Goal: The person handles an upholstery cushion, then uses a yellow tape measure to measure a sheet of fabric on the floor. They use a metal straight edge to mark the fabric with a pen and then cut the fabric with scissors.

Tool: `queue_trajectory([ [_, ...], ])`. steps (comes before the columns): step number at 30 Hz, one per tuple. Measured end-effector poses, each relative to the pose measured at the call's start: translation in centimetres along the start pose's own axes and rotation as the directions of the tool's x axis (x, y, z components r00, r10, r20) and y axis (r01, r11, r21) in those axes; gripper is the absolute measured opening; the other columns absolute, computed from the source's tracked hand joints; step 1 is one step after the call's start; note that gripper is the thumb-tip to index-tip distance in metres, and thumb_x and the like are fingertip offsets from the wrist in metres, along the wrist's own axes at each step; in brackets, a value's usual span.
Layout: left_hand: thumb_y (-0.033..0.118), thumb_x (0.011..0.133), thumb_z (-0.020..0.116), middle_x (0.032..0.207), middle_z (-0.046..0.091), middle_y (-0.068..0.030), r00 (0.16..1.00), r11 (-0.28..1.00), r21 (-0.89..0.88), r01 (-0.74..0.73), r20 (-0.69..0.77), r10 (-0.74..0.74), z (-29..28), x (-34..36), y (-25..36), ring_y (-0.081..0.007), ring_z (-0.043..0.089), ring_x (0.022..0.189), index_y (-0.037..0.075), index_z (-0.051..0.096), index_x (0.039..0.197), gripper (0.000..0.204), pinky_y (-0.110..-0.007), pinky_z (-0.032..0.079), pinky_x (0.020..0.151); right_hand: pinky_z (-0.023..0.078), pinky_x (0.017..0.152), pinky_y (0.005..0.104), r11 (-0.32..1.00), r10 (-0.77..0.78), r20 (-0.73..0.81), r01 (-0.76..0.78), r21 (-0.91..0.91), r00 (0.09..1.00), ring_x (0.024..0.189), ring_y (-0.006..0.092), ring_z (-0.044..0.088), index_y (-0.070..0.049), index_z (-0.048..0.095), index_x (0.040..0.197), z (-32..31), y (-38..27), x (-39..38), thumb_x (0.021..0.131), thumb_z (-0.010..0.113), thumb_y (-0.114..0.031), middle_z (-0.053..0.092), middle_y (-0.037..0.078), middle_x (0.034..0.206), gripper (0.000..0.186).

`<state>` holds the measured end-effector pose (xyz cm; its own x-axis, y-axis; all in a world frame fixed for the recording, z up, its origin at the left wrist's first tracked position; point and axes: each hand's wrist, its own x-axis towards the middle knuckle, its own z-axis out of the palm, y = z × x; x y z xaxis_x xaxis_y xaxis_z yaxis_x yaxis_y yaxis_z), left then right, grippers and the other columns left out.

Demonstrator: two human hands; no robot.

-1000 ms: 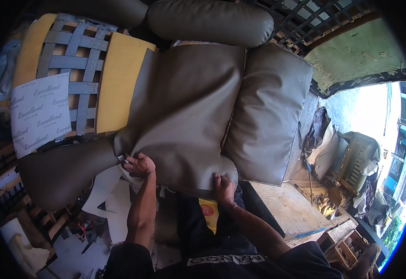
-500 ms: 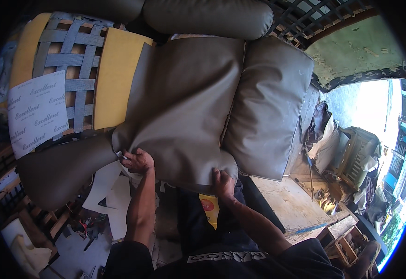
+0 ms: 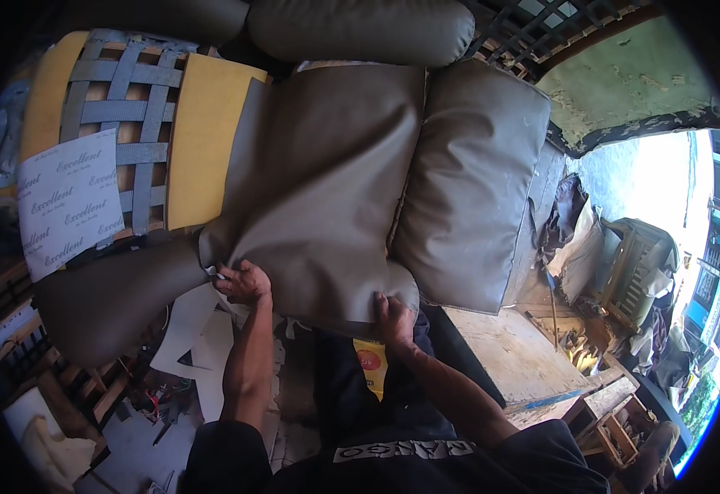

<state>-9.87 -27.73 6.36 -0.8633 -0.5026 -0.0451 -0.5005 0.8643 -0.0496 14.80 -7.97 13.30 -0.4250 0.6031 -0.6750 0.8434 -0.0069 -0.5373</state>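
A large brown leather-like cover (image 3: 319, 181) lies spread before me, with a long diagonal crease running up toward its right side. At its near left corner my left hand (image 3: 245, 282) is closed on the bunched edge. My right hand (image 3: 395, 319) grips the near right corner, fingers pressed into the material. Joined along the cover's right side is a puffed brown cushion (image 3: 475, 181). A yellow foam slab (image 3: 205, 140) shows beside the cover's left edge. To the left of my left hand lies a brown padded armrest (image 3: 121, 300).
Grey woven webbing (image 3: 121, 111) on a wooden frame and a white printed sheet (image 3: 72, 202) are at the left. A brown bolster (image 3: 364, 31) lies at the back. On the right stand a wooden bench (image 3: 508, 354) and a small wooden crate (image 3: 624, 428). White scraps (image 3: 199, 329) lie lower left.
Both hands keep their hold on the cover's near corners. The view has shifted slightly; the cover and cushion appear a little farther left.
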Motion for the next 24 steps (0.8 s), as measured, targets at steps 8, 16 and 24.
queue_trajectory([
  [8, 0.036, 0.086, 0.048, 0.125, 0.043, -0.0238, 0.995, 1.0, -0.013, 0.004, 0.099, -0.003, -1.6, 0.9, 0.0, -0.0392, 0.043, 0.124, 0.014, 0.04, 0.138, 0.057, -0.061, 0.043, 0.092, 0.054, 0.054, 0.0365, 0.93, 0.154, 0.473, -0.289, 0.227, 0.867, 0.056, 0.0252, 0.067, 0.003, 0.066, 0.093, -5.5, -3.7, -0.2, 0.099, 0.051, -0.05, 0.066, 0.02, 0.068, 0.055],
  [16, 0.015, 0.081, 0.065, 0.153, 0.02, -0.0278, 0.79, 0.789, 0.037, -0.613, -0.003, 0.613, -6.7, -5.2, 1.4, -0.0486, 0.017, 0.145, 0.013, 0.036, 0.145, 0.071, -0.066, 0.022, 0.111, 0.051, 0.084, 0.0409, 0.988, -0.128, -0.341, 0.148, 0.035, 0.931, 0.092, 0.0377, 0.066, -0.003, 0.064, 0.11, -12.8, 6.8, 6.9, 0.094, 0.064, -0.032, 0.069, 0.019, 0.096, 0.034],
  [24, 0.021, 0.087, 0.056, 0.156, 0.026, -0.0219, 0.601, 0.652, -0.135, -0.746, 0.286, 0.746, -4.1, -18.1, 2.5, -0.0446, 0.018, 0.147, 0.012, 0.046, 0.141, 0.056, -0.065, 0.019, 0.114, 0.045, 0.096, 0.046, 0.932, 0.296, -0.537, -0.363, -0.021, 0.79, 0.108, 0.0428, 0.061, 0.003, 0.059, 0.126, -22.6, 18.9, 14.9, 0.085, 0.061, -0.064, 0.064, 0.029, 0.114, 0.078],
])
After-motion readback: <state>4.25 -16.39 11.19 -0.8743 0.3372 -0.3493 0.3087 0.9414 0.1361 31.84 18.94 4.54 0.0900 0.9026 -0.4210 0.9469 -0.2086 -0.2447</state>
